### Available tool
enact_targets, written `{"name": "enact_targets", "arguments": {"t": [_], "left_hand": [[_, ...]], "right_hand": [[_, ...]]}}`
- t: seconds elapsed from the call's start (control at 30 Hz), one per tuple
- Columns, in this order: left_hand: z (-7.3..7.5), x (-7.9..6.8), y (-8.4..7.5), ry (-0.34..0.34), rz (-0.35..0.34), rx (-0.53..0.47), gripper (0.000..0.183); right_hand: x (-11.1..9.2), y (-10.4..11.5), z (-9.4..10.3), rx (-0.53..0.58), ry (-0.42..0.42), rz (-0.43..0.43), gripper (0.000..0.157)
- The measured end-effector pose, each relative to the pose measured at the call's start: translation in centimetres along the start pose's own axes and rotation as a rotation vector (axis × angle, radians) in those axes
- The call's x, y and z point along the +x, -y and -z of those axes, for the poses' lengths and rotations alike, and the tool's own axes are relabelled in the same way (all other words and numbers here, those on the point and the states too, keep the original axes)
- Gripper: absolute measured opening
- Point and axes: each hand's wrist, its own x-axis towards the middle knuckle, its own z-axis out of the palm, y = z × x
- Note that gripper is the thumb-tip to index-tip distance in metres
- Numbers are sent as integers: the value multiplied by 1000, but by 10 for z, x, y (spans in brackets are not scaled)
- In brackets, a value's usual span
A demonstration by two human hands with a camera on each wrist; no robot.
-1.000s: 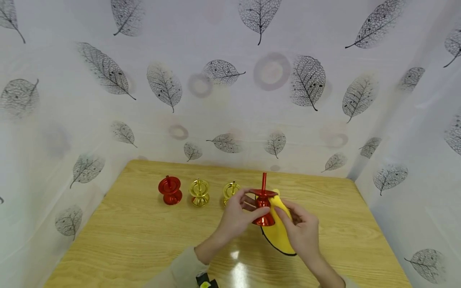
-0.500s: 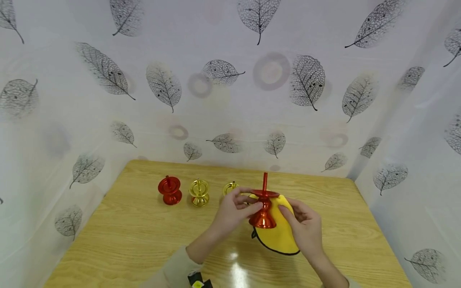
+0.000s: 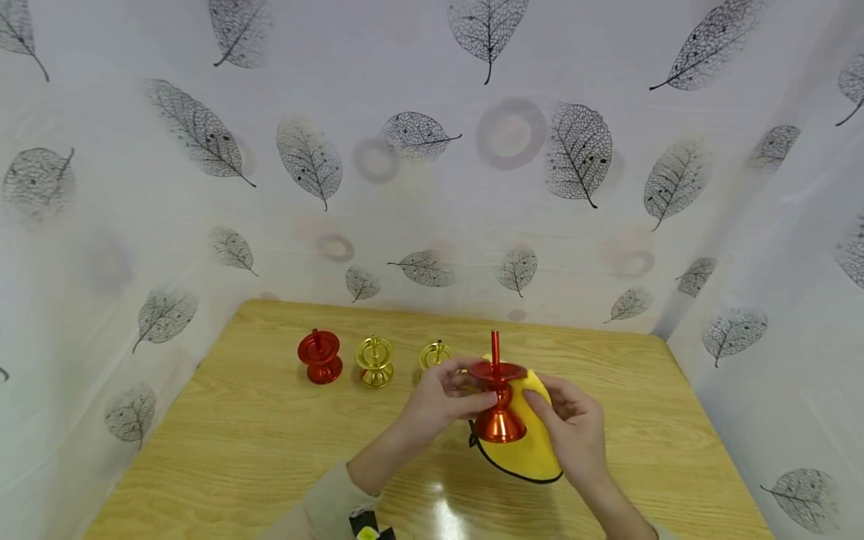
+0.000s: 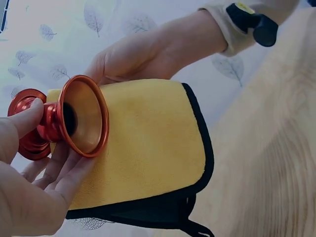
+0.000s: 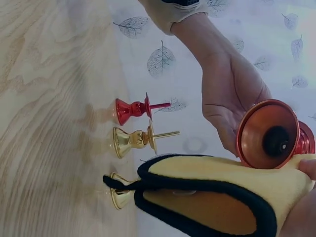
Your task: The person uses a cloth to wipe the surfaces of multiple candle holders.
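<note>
My left hand [image 3: 428, 409] grips a shiny red metal candlestick [image 3: 501, 426] at its waist, upright above the table, its thin stem pointing up from the dish. In the left wrist view its hollow, flared base [image 4: 88, 116] faces the camera, with the thumb across the narrow part. A yellow cloth [image 3: 529, 459] with black edging and a small black loop is pinched between thumb and fingers of my right hand [image 3: 577, 431]. Folded over, the cloth hangs behind the candlestick and lies against its side in the right wrist view. Part of my right fingers is hidden behind the cloth.
On the wooden table [image 3: 270, 450], a second red candlestick [image 3: 320, 357] and a gold candlestick [image 3: 374, 361] stand in a row at the back left. Another gold candlestick [image 3: 434, 354] is partly hidden behind my left hand. Leaf-printed sheeting [image 3: 418, 210] walls the table's back and sides.
The cloth has spread wider and shifted left behind the candlestick. My right hand has moved slightly right, and the candlestick sits a little lower. The standing candlesticks have not moved.
</note>
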Motion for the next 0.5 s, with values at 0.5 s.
{"name": "enact_targets", "arguments": {"t": [0.5], "left_hand": [[-8,4,10,-238,-111,220,53]], "right_hand": [[-9,14,-14,-421,1,312,37]]}}
